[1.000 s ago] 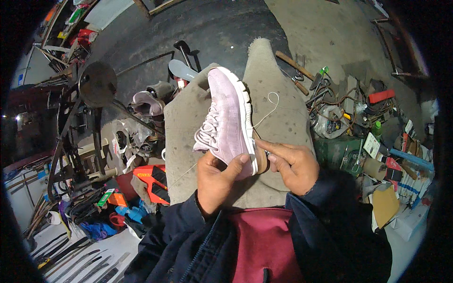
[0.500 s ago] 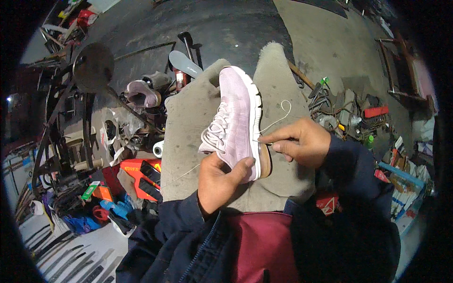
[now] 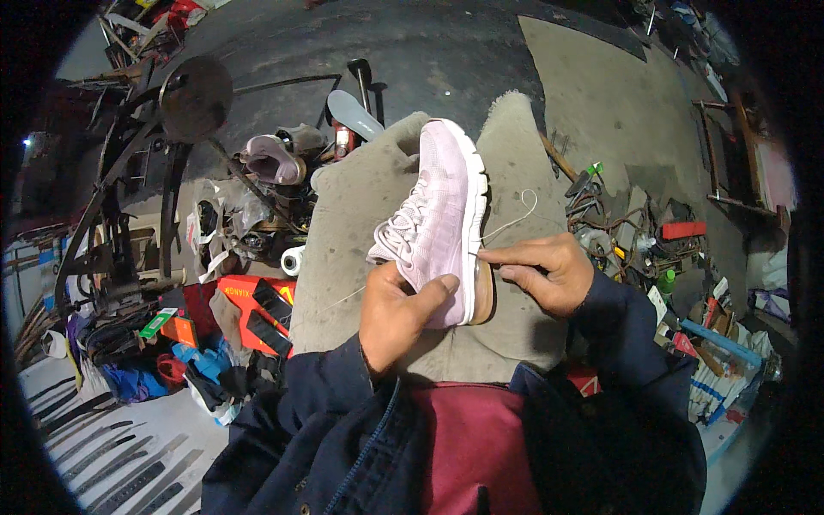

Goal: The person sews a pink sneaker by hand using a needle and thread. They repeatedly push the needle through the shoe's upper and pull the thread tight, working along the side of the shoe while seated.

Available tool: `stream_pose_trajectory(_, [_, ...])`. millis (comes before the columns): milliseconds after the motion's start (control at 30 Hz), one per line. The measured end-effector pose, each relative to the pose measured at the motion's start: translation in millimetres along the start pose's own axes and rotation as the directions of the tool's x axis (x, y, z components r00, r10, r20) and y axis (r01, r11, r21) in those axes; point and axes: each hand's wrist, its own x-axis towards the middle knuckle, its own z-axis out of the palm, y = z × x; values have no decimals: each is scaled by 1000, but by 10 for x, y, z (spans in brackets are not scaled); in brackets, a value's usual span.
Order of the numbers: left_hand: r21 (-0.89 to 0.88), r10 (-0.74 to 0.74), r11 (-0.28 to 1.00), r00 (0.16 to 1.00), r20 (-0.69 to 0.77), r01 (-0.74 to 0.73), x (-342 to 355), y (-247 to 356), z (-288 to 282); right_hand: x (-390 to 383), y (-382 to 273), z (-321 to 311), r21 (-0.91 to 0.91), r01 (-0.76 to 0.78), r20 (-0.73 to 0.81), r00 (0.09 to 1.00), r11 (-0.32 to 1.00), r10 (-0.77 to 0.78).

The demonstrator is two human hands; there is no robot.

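Observation:
A pale pink sneaker point(image 3: 442, 189) with a white sole lies on its side, toe pointing away, on the grey cloth point(image 3: 343, 215) over my lap. My left hand point(image 3: 395, 318) grips it near the heel, thumb on the upper and the other fingers hidden behind. Just right of the shoe, my right hand point(image 3: 549, 270) has its index fingertip against the sole's edge, with the thumb a little apart below; nothing shows between them. A thin white thread point(image 3: 519, 219) runs from the sole and loops on the cloth. A tan heel section point(image 3: 485, 296) shows under the sole.
On the left stand a black metal machine point(image 3: 196, 99) and another pink shoe point(image 3: 275, 161). A grey insole point(image 3: 354, 114) lies beyond the cloth. Tools and scraps point(image 3: 601, 215) crowd the right side, near a red block point(image 3: 683, 230). A red box point(image 3: 249, 300) is at the lower left.
The view has shifted, so the surroundings sit differently in the picture. My left hand keeps its hold on the sneaker. My right index finger remains at the sole's edge.

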Motion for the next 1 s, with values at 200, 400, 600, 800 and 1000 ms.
stream_pose_trajectory(200, [143, 67, 988, 997, -36, -62, -22, -55, 30, 36, -68, -19, 30, -96, 15, 995, 995, 96])
stream_pose_trajectory(400, [385, 175, 909, 985, -3, -160, -28, -31, 34, 122, -143, -101, -7, -223, 119, 968, 975, 222])
stream_pose_trajectory(600, [456, 341, 809, 928, 149, -370, 48, 32, -19, 238, -223, -129, -25, -209, 148, 966, 978, 210])
stream_pose_trajectory(800, [377, 363, 838, 919, 157, -395, 119, -49, -74, 290, -223, -100, 166, -577, 212, 813, 800, 542])
stream_pose_trajectory(1000, [348, 590, 745, 805, 51, -569, 198, -90, -11, 207, -269, 6, -52, -347, 76, 934, 937, 350])
